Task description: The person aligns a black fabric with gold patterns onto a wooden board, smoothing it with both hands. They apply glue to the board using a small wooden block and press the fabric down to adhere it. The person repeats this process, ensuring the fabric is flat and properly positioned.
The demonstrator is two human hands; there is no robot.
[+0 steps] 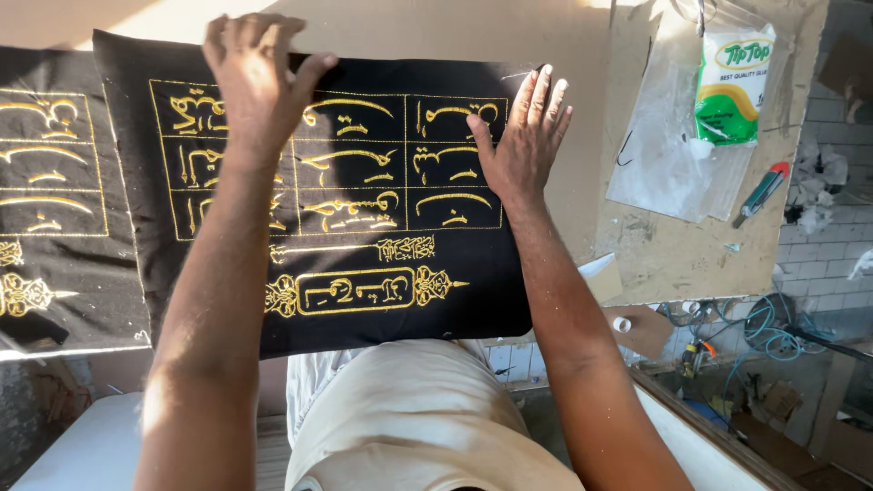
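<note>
Black cloth panel point(364, 227) w/ gold embroidery lies flat on the brown surface point(582, 82), centre of view, its near edge hanging over the person's lap. Left hand point(259, 77) at 11 o'clock, fingers spread, palm pressing the panel's top edge. Right hand point(523, 141) at 1 o'clock, flat & open, fingers together, on the panel's right side. 2nd black embroidered cloth point(55, 200) at 9 o'clock, just beside. Green-white pouch point(732, 82) & a red-capped tool point(762, 193) at 2 o'clock, well apart.

The black cloth panel point(364, 273) looks matt and velvety, its gold embroidery glinting like metallic thread. Right of the panel, the counter point(673, 255) is rough, scuffed board carrying a glossy plastic glue pouch point(733, 86).
</note>
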